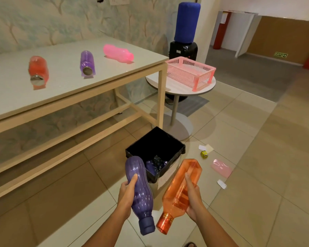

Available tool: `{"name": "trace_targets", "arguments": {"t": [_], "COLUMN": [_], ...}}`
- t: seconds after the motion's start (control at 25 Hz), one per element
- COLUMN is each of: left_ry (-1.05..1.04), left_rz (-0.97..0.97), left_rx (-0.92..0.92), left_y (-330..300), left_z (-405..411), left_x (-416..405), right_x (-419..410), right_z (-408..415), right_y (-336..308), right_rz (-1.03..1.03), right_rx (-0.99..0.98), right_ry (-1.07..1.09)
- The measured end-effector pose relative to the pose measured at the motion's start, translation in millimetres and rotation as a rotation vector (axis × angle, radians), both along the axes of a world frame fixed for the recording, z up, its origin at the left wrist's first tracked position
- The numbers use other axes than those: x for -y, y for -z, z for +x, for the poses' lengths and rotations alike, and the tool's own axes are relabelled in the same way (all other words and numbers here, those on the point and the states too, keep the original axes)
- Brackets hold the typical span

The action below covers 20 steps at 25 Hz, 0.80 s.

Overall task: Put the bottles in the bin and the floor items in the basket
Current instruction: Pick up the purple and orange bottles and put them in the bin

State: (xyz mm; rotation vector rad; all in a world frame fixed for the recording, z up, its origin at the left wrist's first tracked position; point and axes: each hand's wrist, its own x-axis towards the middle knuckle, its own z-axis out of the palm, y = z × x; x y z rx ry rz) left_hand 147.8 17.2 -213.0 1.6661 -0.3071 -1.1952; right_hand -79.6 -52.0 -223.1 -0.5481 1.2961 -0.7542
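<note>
My left hand (pixel 127 195) grips a dark purple bottle (pixel 139 191), cap toward me. My right hand (pixel 192 196) grips an orange bottle (pixel 180 191), cap toward me too. Both bottles point at the black-lined bin (pixel 175 148) on the floor just ahead. On the long table (pixel 64 82) lie a red bottle (pixel 38 70), a purple bottle (pixel 87 62) and a pink bottle (pixel 118 53). The pink basket (pixel 190 73) stands on a small round table (pixel 182 88). On the floor right of the bin lie paper scraps (pixel 206 148), a small yellow item (pixel 204 154), a pink flat item (pixel 221 168) and a white scrap (pixel 221 184).
A water dispenser with a blue-covered jug (pixel 185 24) stands behind the round table. The long table's wooden frame (pixel 161 97) reaches down close to the bin. Tiled floor stretches to the right toward a corridor.
</note>
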Motion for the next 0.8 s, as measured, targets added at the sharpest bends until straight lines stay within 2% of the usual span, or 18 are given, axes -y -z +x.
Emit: {"name": "trace_targets", "arguments": {"t": [0.4, 0.6, 0.8], "left_ry": [-0.207, -0.143, -0.125], "left_rz": [0.007, 0.09, 0.091], "left_rx": [-0.048, -0.002, -0.03], "left_y": [-7.8, 7.2, 21.1], "left_z": [-60.4, -66.0, -66.7], "left_x": [105.5, 133.3, 169.7], "right_x": [158.1, 193.8, 216.8], "right_z": [-79.5, -83.3, -74.2], "right_y": [3.3, 8.0, 17.4], "right_rz": [0.03, 0.066, 0.112], "right_rx": [0.088, 0.118, 0.072], "right_ry": [-0.127, -0.165, -0.162]}}
